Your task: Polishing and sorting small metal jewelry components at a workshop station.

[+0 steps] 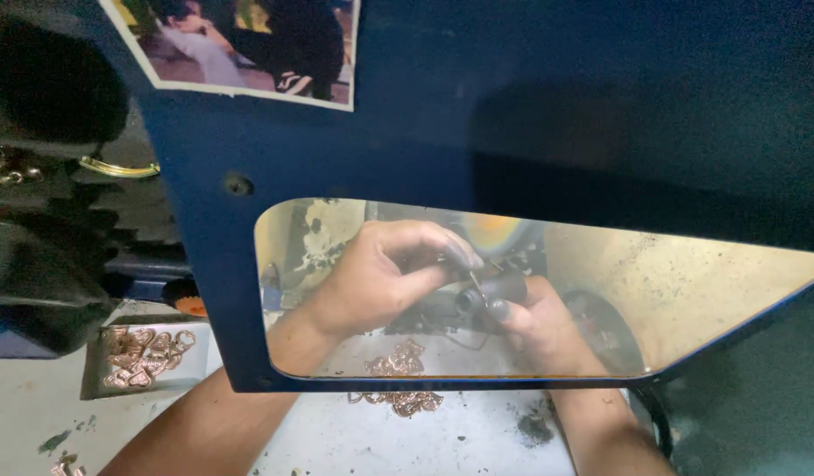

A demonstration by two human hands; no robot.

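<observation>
**Both hands at work behind the clear shield**

Seen through the clear window (689, 291) of a dark blue guard panel (530, 115). Left hand (385, 269) raised behind the window, thumb and fingertips pinched together on a small dark piece (471, 275), too small and shadowed to identify. Right hand (539, 326) just beside it, curled around a dark cylindrical tool (495, 291), its blackened thumb pressed along the barrel. Tool tip and pinched piece touching or nearly so; not possible to tell which. Behind the hands, a blurred yellowish wheel (495, 231), and a dusty, mustard-coloured back wall.

Below the hands, a small heap of copper-coloured metal pieces (405, 401) resting on the white tabletop (477, 436), partly behind the window's lower edge, partly in front. Dark grit (535, 429) scattered near the right forearm. Off to the left, well apart, a shallow grey tray (94, 383) filled with more copper-coloured pieces (142, 353). Above, a printed photograph (248, 44) stuck to the panel's upper left.
</observation>
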